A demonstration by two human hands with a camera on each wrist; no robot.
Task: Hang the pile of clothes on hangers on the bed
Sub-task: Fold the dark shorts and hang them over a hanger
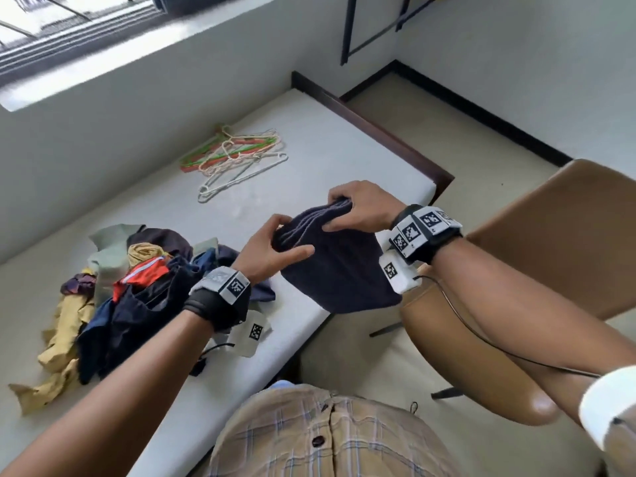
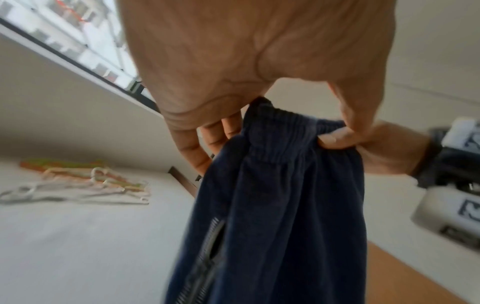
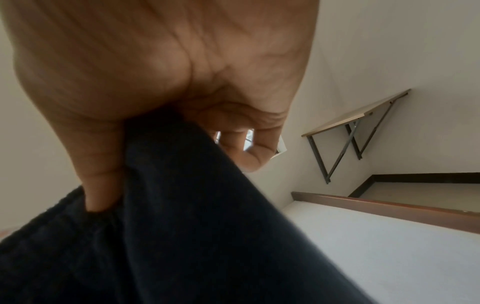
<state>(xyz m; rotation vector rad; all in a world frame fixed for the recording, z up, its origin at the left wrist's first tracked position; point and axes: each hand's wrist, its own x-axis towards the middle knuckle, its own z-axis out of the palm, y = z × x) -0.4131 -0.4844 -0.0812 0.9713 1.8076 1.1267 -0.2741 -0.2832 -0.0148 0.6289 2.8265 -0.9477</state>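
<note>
Closest to the head camera is the person's beige checked shirt with dark buttons [image 1: 309, 438], at the bottom of the view. Both forearms reach forward from it, each with a black wrist strap that carries white boxes with printed square markers.

Between the two hands hangs a dark navy garment with a gathered elastic waistband [image 1: 339, 266], held up in the air above the near edge of the bed. The left hand [image 1: 272, 249] grips one end of the waistband, thumb in front and fingers curled behind the cloth. The right hand [image 1: 358, 208] pinches the other end, with the thumb pressed into the fabric and the fingers bent over the top edge. In the left wrist view a zip [image 2: 207, 253] runs down the side of this garment.

To the right of the arms stands a brown leather-like chair [image 1: 537, 270]. To the left, a pile of mixed clothes in yellow, red, dark blue and pale green [image 1: 113, 290] lies on the white mattress of the bed [image 1: 309, 139]. Farther along the mattress lies a loose heap of thin hangers in white, green, orange and cream [image 1: 237, 156], well apart from the pile. A dark wooden bed frame [image 1: 378, 132] borders the far end, near the light wall.
</note>
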